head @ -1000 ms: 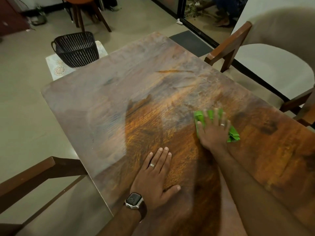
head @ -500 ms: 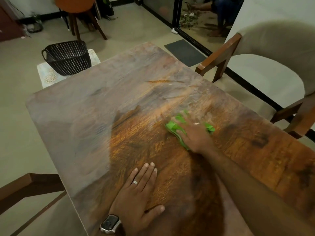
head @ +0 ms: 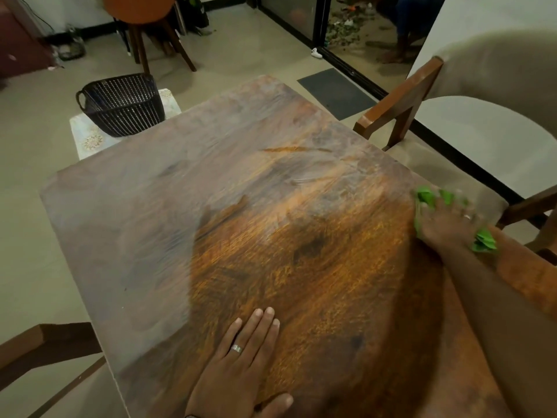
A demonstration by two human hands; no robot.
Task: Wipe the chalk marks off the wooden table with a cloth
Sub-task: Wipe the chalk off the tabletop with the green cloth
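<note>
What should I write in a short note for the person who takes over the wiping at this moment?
Left hand: flat on the table near the front edge, holding nothing.
Right hand: presses the green cloth flat at the table's right edge, blurred.
Done: the near middle looks clean and orange-brown.
Left: a grey chalky haze covers the left and far parts; wipe there next.

The room is dim and yellowish. My right hand (head: 449, 224) looks smeared with blur. A big dark shadow, maybe mine, covers the table (head: 211, 191). Edges bend.
</note>
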